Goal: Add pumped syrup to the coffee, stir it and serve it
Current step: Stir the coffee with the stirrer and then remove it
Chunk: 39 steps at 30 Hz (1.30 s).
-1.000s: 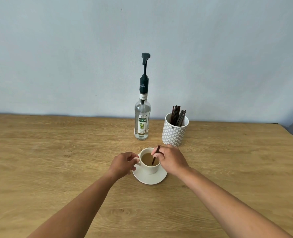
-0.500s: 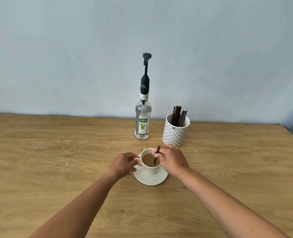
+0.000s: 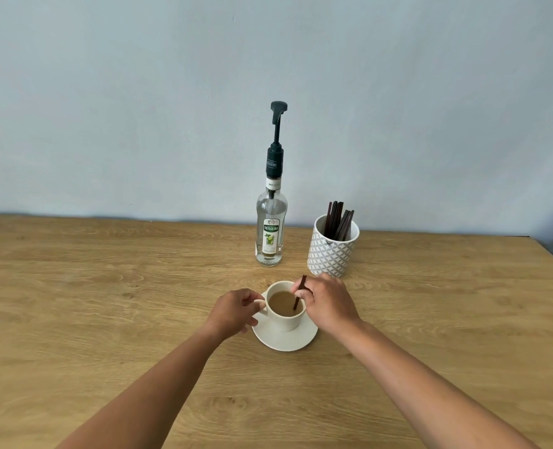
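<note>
On the wooden table (image 3: 106, 286), forward of centre: one cup (image 3: 283, 320) of coffee (image 3: 280, 301) on a saucer (image 3: 284, 342), stirring in hand.

Handling note, as it seemed to a bystander: slow, small circles would serve best, with the stick kept clear of the rim and the cup pinned so that nothing slopped onto the saucer.

- Left hand (image 3: 236, 311): fingers curled at the cup's handle, thumb and forefinger pinching it and steadying the cup.
- Stirrer (image 3: 302, 284): dark, thin and tilted, with its lower end sunk in the pale brown coffee near the right wall.
- Right hand (image 3: 328, 303): fingertips closed tight on the stirrer's upper part, holding nothing else.
- Behind, untouched: syrup bottle (image 3: 269, 234) with its pump upright, then a patterned holder (image 3: 332, 252) of spare sticks.
</note>
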Motion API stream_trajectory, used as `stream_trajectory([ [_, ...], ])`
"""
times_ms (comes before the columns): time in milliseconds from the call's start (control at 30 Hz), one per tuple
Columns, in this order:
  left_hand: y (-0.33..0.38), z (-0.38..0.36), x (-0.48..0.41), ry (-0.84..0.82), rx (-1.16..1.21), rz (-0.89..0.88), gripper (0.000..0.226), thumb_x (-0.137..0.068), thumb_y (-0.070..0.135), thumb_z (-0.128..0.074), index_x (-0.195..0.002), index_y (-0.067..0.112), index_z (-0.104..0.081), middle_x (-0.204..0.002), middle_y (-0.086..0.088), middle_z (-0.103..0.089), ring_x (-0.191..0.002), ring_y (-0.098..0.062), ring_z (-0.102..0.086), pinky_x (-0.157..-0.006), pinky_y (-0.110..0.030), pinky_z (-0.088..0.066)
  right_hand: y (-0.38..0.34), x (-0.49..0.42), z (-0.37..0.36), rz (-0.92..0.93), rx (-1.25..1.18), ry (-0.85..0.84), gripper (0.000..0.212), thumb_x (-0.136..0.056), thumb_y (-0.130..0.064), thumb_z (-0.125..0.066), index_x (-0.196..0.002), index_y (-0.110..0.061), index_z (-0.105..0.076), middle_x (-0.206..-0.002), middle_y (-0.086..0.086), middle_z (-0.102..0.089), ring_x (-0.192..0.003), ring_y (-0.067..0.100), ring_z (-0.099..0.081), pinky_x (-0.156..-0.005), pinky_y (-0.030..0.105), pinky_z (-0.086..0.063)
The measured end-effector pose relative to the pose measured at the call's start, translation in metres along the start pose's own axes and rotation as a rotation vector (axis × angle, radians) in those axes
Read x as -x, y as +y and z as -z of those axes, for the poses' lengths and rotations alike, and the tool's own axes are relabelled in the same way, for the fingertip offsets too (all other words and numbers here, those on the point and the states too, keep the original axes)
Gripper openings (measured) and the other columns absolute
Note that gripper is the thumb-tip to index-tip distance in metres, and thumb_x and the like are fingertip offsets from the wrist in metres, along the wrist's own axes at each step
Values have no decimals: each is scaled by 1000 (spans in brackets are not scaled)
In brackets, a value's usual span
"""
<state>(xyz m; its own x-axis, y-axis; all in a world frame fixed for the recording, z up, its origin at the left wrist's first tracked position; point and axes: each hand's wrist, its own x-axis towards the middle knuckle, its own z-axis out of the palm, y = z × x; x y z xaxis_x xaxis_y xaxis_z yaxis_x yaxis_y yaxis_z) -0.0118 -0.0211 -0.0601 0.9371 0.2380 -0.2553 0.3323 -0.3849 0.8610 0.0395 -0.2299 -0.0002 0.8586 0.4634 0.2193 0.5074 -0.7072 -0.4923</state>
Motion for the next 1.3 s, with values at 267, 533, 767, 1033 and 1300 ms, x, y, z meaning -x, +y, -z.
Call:
stream_trajectory([
  [267, 1, 0, 0, -3, -3, 2, 3, -93, 26, -68, -94, 27, -71, -91, 8, -78, -70, -10, -77, -63, -38, -64, -8, -1, -13, -11, -86, -42, 14, -91, -26, -62, -94, -32, -74, -97, -12, -75, -98, 15, -57, -100, 36, -39],
  [533, 1, 1, 0, -3, 5, 6, 3, -93, 26, -68, -93, 29, -71, -91, 7, -78, -70, -10, -78, -61, -35, -63, 3, -2, -4, 13, 72, 27, 13, -93, -24, -61, -95, -31, -71, -90, -9, -74, -92, 18, -58, -87, 36, -38],
  [767, 1, 1, 1, -8, 1, -7, 5, -93, 26, -68, -92, 30, -71, -88, 7, -78, -69, -10, -77, -58, -32, -62, 0, 2, -6, 44, -18, -33, 15, -94, -26, -60, -95, -33, -72, -96, -17, -74, -95, 11, -55, -86, 28, -29],
  [1033, 1, 1, 0, -12, -10, -7, 4, -93, 26, -68, -94, 25, -72, -89, 5, -77, -69, -11, -78, -58, -33, -61, -4, -1, -7, 33, 74, -8, 15, -95, -24, -57, -97, -31, -71, -96, -14, -74, -96, 16, -57, -88, 36, -36],
  [1300, 1, 1, -1, -14, -21, -1, 7, -93, 25, -68, -98, 22, -72, -90, 3, -77, -70, -12, -78, -54, -28, -60, -8, 1, -8, 48, -70, -51, 14, -93, -24, -60, -95, -30, -73, -100, -14, -75, -99, 13, -59, -98, 35, -35],
])
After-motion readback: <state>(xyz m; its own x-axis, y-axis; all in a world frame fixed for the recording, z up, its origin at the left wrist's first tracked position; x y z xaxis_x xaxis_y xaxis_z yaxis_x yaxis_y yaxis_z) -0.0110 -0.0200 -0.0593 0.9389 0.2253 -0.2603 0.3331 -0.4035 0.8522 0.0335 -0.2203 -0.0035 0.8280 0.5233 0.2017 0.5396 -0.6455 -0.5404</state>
